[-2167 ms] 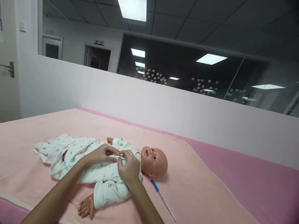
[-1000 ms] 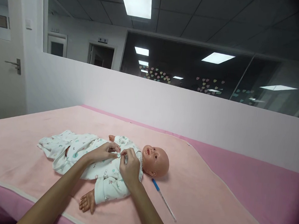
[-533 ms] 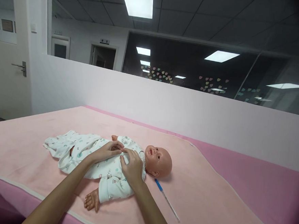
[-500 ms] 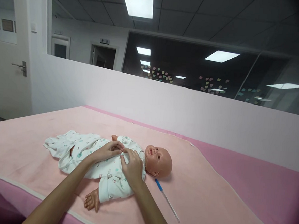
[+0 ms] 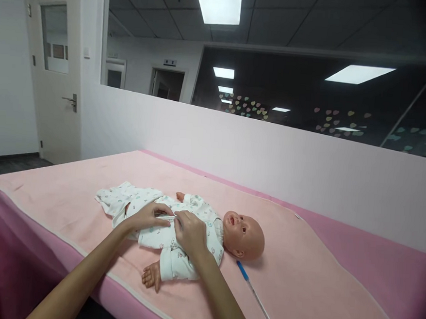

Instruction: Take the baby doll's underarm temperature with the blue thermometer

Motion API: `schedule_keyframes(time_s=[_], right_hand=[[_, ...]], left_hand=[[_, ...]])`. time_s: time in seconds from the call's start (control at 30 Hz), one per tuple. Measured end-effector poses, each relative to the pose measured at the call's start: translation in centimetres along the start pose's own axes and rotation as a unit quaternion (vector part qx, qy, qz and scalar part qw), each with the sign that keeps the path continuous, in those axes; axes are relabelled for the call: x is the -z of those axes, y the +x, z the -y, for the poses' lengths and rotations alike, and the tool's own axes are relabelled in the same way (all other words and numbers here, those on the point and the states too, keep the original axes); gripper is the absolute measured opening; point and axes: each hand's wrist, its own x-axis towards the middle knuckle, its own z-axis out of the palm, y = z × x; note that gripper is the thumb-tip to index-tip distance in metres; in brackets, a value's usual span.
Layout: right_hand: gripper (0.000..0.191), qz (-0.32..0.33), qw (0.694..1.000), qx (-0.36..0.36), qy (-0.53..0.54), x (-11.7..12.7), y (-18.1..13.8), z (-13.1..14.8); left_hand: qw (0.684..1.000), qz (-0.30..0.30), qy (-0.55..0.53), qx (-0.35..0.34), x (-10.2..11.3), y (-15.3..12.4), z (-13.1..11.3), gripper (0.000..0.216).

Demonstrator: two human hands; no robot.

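Observation:
A baby doll [image 5: 246, 237] lies on its back with its head to the right, wearing a white printed baby shirt [image 5: 152, 239] and matching trousers [image 5: 117, 200]. Over the doll's belly, my left hand [image 5: 149, 216] has its thumb and fingers closed on the shirt's front edge. My right hand [image 5: 192, 233] pinches the same edge just to the right, and its fingertips nearly meet those of the left. A short white strip of cloth shows between them. Part of the shirt front is hidden beneath both hands.
A thin clear stick with a blue end [image 5: 242, 271] lies near the doll's head. Under everything is a peach cloth [image 5: 313, 293] over a pink table cover [image 5: 384, 259]. A white wall with a window [image 5: 293, 97] stands behind, and a door [image 5: 61, 115] is at the left.
The view has swung left, so the doll sits farther right in the picture. My hands have moved down the shirt, away from the doll's head, and a white cloth edge now shows between them.

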Motion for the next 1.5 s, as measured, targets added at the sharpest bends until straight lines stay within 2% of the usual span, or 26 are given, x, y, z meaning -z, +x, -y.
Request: schedule_keyframes(time_s=[0.17,0.3,0.4,0.67,0.97,1.1,1.23,1.33,1.4,1.5], right_hand=[[0.015,-0.004,1.0,-0.026,-0.015,-0.8,0.4,0.3],[0.018,-0.009,0.999,-0.037,-0.017,-1.0,0.0,0.2],[0.018,-0.008,0.999,-0.046,-0.024,-1.1,0.0,0.3],[0.019,-0.009,0.998,-0.062,-0.018,-1.3,-0.1,0.3],[0.022,-0.015,0.998,-0.059,-0.02,-1.2,-0.4,0.4],[0.023,-0.035,0.998,-0.057,-0.014,-1.3,-0.4,0.3],[0.022,-0.06,0.998,-0.035,0.013,-1.0,-0.4,0.5],[0.018,-0.03,0.999,0.021,0.019,-0.5,-0.5,0.7],[0.014,-0.006,0.999,0.033,0.0,-0.4,-0.5,0.8],[0.011,0.016,0.999,0.027,-0.037,-0.4,-0.5,0.8]], left_hand=[[0.996,-0.027,0.086,-0.026,-0.7,0.4,0.4,0.021],[0.975,-0.079,0.2,-0.047,-1.8,0.4,0.2,0.016],[0.968,-0.099,0.226,-0.041,-2.3,0.4,0.1,0.014],[0.987,-0.077,0.136,-0.038,-1.9,0.5,0.6,0.012],[0.999,-0.037,0.033,-0.01,-0.9,0.6,-0.1,0.011],[0.99,-0.12,0.07,-0.011,-1.6,0.1,0.0,0.013],[0.968,-0.207,0.136,-0.046,-3.0,-0.9,0.1,0.016],[0.952,-0.262,0.14,-0.074,-3.7,-1.3,-1.9,0.018],[0.938,-0.312,0.112,-0.101,-3.9,-1.6,-4.8,0.019],[0.912,-0.351,0.076,-0.2,-5.0,-3.3,-10.0,0.024]])
